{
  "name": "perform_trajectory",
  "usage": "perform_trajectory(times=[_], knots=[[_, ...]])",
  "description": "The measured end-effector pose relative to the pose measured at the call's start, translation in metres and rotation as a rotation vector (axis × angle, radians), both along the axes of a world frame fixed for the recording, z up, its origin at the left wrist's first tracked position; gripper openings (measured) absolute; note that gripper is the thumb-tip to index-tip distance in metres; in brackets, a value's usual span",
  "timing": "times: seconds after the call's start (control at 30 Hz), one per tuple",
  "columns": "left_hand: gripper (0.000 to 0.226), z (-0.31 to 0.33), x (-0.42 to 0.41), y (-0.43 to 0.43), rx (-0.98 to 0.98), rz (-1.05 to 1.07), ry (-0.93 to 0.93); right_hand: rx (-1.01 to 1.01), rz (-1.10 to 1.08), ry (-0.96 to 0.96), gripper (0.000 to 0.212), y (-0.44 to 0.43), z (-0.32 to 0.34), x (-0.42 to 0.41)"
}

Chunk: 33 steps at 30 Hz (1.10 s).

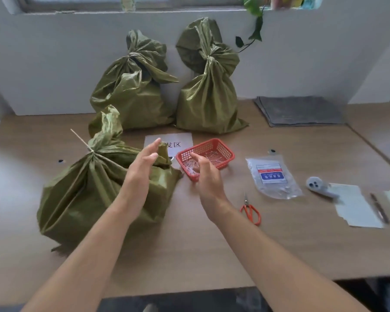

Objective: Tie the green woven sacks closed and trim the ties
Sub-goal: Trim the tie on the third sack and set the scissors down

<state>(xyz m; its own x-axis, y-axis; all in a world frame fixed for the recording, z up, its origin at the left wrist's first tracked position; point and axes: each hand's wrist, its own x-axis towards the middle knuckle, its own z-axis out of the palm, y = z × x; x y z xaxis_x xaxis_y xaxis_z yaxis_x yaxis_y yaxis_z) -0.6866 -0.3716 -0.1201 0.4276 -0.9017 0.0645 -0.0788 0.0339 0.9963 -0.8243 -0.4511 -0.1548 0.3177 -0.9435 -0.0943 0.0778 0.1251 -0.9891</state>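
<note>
Surface: wooden table [212, 244], white wall behind.
Sack: nearest green sack [81, 194] lies front-left, tie [80, 139] poking out.
Left: left hand [142, 167] hovers over it, fingers straight.
Right: right hand [206, 176] loosely curled, empty, by red basket [221, 149].

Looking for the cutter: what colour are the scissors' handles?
Orange, on the scissors; head view.

Blurred grey object [320, 188]; paper sign [178, 140] partly behind sack [95, 194]

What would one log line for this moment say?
near sack: tied | tie: untrimmed | left hand: open | right hand: open | scissors: lying unused
</note>
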Motion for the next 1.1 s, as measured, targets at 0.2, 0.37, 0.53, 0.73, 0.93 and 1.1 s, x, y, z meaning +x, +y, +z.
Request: perform_trajectory(times=[0.2, 0.37, 0.53, 0.73, 0.93, 1.1], knots=[[0.044, -0.039, -0.047, -0.033, 0.069, -0.08, -0.02, 0.03, -0.094, 0.099, 0.048, -0.015, -0.032, -0.055], [0.05, -0.076, -0.075, -0.06, 0.173, -0.167, 0.018, 0.05, -0.17, 0.189, 0.043, -0.032, -0.065, -0.086], [0.049, -0.112, -0.104, -0.086, 0.271, -0.238, 0.038, 0.128, -0.259, 0.235, 0.034, -0.049, -0.102, -0.116], [0.054, -0.155, -0.124, -0.116, 0.374, -0.273, 0.049, 0.23, -0.31, 0.364, 0.026, -0.07, -0.156, -0.146], [0.047, -0.2, -0.146, -0.141, 0.45, -0.29, 0.098, 0.261, -0.332, 0.5, 0.016, -0.086, -0.215, -0.163], [0.052, -0.241, -0.158, -0.154, 0.503, -0.283, 0.147, 0.147, -0.249, 0.713, 0.025, -0.1, -0.262, -0.166]])
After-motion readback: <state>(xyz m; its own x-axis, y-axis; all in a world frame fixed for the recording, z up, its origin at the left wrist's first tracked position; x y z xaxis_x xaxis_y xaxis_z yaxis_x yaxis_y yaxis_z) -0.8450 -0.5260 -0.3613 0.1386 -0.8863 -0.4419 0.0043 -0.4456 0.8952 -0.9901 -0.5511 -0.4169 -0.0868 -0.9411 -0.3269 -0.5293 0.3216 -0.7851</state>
